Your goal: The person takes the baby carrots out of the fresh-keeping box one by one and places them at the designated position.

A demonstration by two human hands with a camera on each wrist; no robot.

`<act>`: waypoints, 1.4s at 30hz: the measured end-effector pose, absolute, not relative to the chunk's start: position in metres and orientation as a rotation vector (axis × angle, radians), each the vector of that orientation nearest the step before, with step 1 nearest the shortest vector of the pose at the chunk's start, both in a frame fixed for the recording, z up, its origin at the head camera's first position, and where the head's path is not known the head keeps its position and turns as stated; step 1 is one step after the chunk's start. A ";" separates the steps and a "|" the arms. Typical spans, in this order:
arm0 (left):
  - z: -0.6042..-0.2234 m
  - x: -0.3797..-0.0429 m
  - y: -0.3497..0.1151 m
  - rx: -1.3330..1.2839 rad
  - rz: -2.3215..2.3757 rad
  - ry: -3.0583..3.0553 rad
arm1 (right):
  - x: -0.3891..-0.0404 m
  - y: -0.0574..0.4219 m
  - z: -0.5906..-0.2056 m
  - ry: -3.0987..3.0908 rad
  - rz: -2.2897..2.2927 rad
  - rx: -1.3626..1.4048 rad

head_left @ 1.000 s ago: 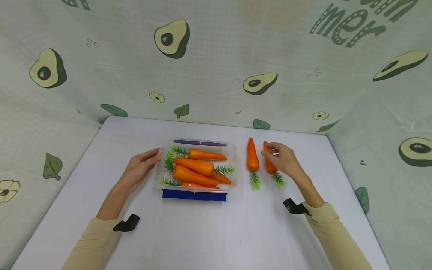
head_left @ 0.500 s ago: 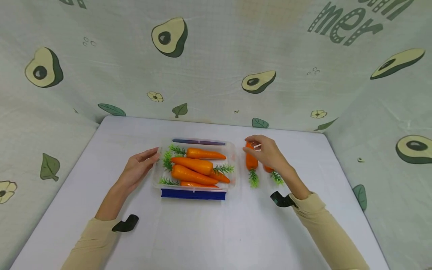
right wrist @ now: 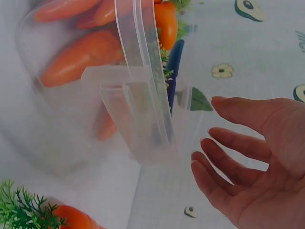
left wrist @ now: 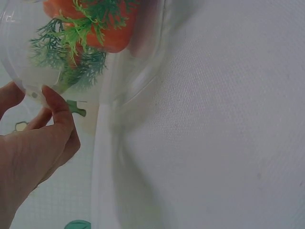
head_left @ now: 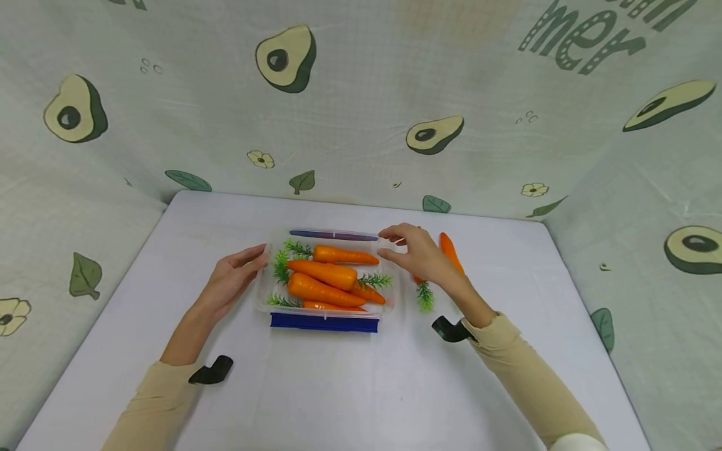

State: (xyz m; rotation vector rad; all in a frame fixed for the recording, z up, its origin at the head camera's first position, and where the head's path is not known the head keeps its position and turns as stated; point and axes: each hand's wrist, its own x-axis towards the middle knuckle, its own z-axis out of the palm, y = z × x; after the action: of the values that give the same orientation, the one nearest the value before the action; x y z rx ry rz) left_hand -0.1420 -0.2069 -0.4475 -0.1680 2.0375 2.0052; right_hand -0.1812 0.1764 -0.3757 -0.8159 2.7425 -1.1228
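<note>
A clear plastic food container (head_left: 389, 302) with blue latches (head_left: 324, 322) holds several orange carrots (head_left: 324, 291) with leafy green tops. At its left end, my left hand (head_left: 228, 282) pinches the rim; the left wrist view shows thumb and fingertips at the clear edge (left wrist: 33, 93). My right hand (head_left: 420, 257) hovers by the container's far right corner, fingers relaxed and spread. In the right wrist view, that hand (right wrist: 252, 157) holds nothing and its fingertips are apart from the clear side flap (right wrist: 138, 117).
Two carrots lie right of the container: one, with its green top (head_left: 425, 297) showing, is mostly hidden under my right hand, the other carrot (head_left: 449, 247) partly behind the wrist. The white table (head_left: 338, 388) meets an avocado-print cloth (head_left: 361, 113) at the back and sides.
My right hand has moved left, from the outer carrot, over the inner one, to the container's right corner. Both carrots stay on the table. My left hand keeps its place at the rim.
</note>
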 end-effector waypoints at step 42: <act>-0.450 -0.143 -0.208 -0.183 2.017 2.034 | -0.172 0.117 -0.401 2.485 -0.904 -1.079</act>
State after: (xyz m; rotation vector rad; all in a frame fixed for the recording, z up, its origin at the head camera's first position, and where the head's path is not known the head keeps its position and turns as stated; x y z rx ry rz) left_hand -0.1433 -0.2080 -0.4502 -0.1829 2.0341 2.0171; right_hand -0.1724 0.1171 -0.4009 -1.0789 2.4854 -0.9043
